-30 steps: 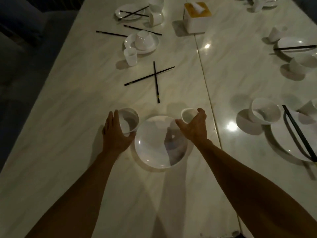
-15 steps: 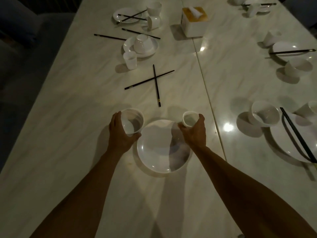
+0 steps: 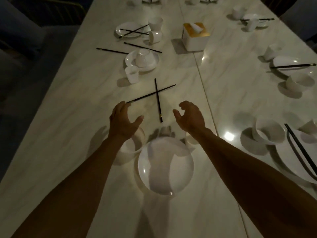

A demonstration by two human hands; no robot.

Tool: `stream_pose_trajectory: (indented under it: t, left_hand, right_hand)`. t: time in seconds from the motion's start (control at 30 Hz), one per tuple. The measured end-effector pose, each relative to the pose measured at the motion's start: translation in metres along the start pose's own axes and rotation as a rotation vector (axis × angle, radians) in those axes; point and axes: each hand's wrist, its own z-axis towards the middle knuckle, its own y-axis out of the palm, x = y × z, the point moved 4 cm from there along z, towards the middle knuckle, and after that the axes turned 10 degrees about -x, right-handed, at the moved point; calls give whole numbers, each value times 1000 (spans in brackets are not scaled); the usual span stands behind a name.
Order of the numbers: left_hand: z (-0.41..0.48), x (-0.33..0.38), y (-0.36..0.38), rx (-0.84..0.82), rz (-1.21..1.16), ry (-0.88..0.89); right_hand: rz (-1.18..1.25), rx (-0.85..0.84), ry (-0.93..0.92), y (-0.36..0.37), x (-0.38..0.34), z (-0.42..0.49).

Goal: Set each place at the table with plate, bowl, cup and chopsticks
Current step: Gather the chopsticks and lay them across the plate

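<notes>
Both hands have let go and moved forward. The left hand (image 3: 124, 120) left the bowl (image 3: 133, 146) and the right hand (image 3: 189, 117) left the cup (image 3: 191, 139). Both are open and empty now. They reach for the crossed chopsticks (image 3: 157, 97), probably the last thing this place needs. Bowl and cup sit beside the round, shiny white plate (image 3: 165, 166) on the smooth marble table (image 3: 68, 117). The chopsticks are thin and dark.
</notes>
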Motion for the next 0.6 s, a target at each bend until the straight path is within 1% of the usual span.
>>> stream_pose_trajectory:
  t: [0.2,0.27,0.4,0.5,0.6]
  left_hand:
    - [83,-6,32,-177,151,-94]
    - [101,-11,42,-180,188,-113]
    - [131,-12,56,-131,262,-145]
    - [149,-12,64,-131,340,-148]
    - [155,-14,67,-107,398,-157]
  right_hand:
    - [-44,-220,58,48,-10,70]
    - [-54,-262,87,63,-10,84]
    - [-51,-318,136,83,-6,103]
    - [-47,-325,136,96,-1,110]
    - [-74,-243,101,103,2,108]
